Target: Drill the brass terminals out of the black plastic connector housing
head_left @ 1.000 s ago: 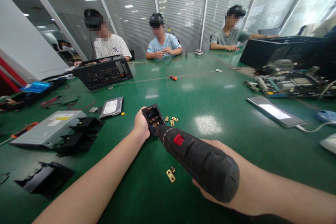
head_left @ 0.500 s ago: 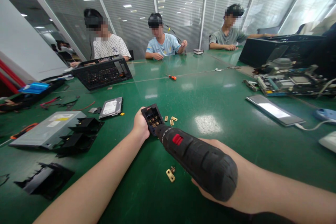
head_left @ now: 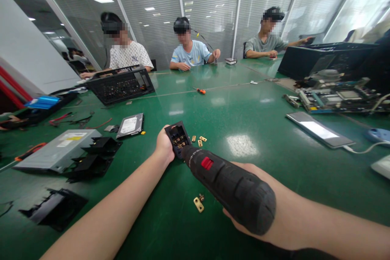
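Note:
My left hand (head_left: 165,146) is closed around the left side of a small black terminal block (head_left: 178,135), tilted up on the green table, with brass screws in its compartments. In my right hand (head_left: 248,170) is a black power screwdriver (head_left: 228,187) with a red switch, its handle and my fingers mostly hidden under its body. The tool's nose points into the lower part of the block; its bit tip cannot be made out. Beyond the block lie several brass plates (head_left: 200,143). Nearer to me are another brass plate (head_left: 198,204) and a small screw (head_left: 201,197).
To the left are a metal drive (head_left: 57,150), black plastic blocks (head_left: 55,209) and a hard disk (head_left: 130,125). A phone (head_left: 319,130) on a cable and a circuit board (head_left: 344,97) lie right. An orange screwdriver (head_left: 201,91) sits mid-table. Several people (head_left: 191,50) sit opposite.
My hands, the terminal block and the power screwdriver hold nearly the same pose. The view has shifted slightly. At the far right, a person's hand has risen above the black case, holding something dark.

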Tool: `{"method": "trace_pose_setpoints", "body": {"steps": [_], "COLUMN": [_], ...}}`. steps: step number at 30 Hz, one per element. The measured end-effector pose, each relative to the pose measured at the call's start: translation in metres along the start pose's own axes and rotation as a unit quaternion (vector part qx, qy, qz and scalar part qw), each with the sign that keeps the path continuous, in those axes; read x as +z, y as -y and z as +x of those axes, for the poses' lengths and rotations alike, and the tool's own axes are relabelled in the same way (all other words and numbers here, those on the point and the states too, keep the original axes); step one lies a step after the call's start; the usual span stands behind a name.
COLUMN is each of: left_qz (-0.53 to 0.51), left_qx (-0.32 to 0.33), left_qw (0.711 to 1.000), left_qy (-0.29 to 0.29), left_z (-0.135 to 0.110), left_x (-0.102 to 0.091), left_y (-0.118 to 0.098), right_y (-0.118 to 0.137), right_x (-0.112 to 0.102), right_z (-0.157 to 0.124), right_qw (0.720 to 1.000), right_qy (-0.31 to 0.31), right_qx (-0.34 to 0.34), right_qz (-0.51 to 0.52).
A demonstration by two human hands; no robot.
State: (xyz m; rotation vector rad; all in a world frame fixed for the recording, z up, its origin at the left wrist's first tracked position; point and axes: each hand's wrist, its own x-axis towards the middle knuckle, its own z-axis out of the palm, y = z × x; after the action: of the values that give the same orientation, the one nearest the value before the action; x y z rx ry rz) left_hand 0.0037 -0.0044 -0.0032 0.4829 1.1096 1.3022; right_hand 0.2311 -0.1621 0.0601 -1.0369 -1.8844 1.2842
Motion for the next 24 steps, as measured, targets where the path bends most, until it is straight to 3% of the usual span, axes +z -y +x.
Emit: {"method": "trace_pose_setpoints", "body": {"steps": [4,9,19,24], "left_qz": [0.001,0.000,0.001,-0.001], "left_qx": [-0.012,-0.009,-0.009,0.003], "left_qw": [1.000,1.000,1.000,1.000], "left_qy": [0.000,-0.005,0.001,0.000], "left_z": [0.0012,0.0015,0.0021,0.0029], "left_x": [-0.0007,-0.0008,-0.0013,-0.0016], "left_y": [0.0001,0.0001,0.0002,0.0012], "right_y": [-0.0081,-0.0051,-0.0120,-0.0109], "right_x": [-0.0004,-0.0007,-0.0017,-0.0032], "right_z": [-0.0041,-0.0020,-0.0058,-0.0044], "right_qw": [0.999,0.999,0.994,0.991], "right_qy": [-0.022,0.004,-0.022,-0.006], "right_qx": [-0.035,-0.032,-0.057,-0.061], "right_qz": [-0.029,-0.027,-0.096,-0.123]}}
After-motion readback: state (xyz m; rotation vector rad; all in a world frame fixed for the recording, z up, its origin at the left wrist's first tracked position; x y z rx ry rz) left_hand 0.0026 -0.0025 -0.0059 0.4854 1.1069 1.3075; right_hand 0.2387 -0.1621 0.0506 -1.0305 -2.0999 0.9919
